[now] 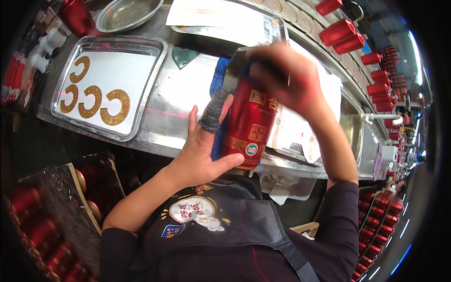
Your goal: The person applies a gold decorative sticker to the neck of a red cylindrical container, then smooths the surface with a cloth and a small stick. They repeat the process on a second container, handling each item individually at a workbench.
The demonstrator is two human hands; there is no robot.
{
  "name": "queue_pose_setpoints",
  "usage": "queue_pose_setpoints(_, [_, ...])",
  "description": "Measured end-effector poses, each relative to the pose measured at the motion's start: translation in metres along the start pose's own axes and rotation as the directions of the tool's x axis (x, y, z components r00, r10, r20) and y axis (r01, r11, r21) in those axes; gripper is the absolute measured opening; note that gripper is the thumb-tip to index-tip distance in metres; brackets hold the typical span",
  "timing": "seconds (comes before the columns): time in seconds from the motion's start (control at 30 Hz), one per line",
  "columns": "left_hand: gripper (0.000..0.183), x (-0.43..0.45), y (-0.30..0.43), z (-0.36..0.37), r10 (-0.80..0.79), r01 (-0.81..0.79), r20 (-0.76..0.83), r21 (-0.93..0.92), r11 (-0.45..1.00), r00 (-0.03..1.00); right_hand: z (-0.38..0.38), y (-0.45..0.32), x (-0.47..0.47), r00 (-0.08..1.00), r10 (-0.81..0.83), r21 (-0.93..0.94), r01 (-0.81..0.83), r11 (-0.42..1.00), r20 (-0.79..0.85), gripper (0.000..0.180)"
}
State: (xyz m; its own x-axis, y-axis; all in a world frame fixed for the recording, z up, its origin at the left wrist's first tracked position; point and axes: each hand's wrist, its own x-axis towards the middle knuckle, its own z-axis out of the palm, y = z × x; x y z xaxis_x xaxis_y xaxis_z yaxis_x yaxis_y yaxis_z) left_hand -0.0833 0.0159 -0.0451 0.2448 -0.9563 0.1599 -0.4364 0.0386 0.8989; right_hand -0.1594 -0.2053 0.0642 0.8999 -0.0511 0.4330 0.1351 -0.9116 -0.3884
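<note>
A glossy red bottle [246, 123] with gold characters and a round green-and-white sticker stands tilted in front of me. My left hand [204, 151] holds its lower left side, thumb across the front. Dark grey wrapping [213, 111] covers one finger of that hand. Blurred by motion, my right hand [292, 77] curls over the bottle's upper part and hides its top. Something dark lies under those fingers, too blurred to name. Left of the bottle, a metal tray [143, 121] holds a white sheet [95, 116] with several gold C-shaped labels [115, 107].
A blue cloth [219, 75] and a green triangular scraper [184, 57] lie on the steel worktop [165, 130]. A metal bowl [128, 16] and paper-covered tray [225, 21] stand behind. Right are a sink tap [382, 117] and conveyor [306, 21] bearing red bottles [338, 31]. Crated bottles [44, 231] flank me.
</note>
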Motion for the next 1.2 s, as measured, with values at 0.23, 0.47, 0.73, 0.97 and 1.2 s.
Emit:
queue_pose_setpoints(0.23, [0.101,-0.003,0.006,-0.001,-0.025,0.026,-0.016,0.0,1.0,1.0,0.017,-0.046,-0.071,0.964,0.113,0.229,-0.057,0.972,-0.239,0.023])
queue_pose_setpoints(0.47, [0.09,0.006,-0.002,0.02,-0.08,0.037,-0.139,-0.286,0.958,0.987,0.031,0.016,-0.082,0.709,0.36,0.174,-0.324,0.93,-0.606,0.02])
queue_pose_setpoints(0.73, [0.077,0.006,-0.003,0.02,-0.081,0.026,-0.199,-0.266,0.964,0.977,0.023,0.003,-0.083,0.874,0.287,0.262,-0.193,0.946,-0.393,0.026])
queue_pose_setpoints(0.97, [0.065,0.002,-0.012,0.018,-0.106,0.024,-0.251,-0.309,0.951,0.962,0.023,0.007,-0.067,0.951,0.11,-0.011,-0.118,0.993,-0.288,0.024])
queue_pose_setpoints(1.2, [0.064,-0.013,-0.01,0.01,-0.158,0.03,-0.29,-0.4,0.916,0.944,0.024,-0.064,-0.102,0.941,-0.331,0.09,0.337,0.937,-0.076,0.034])
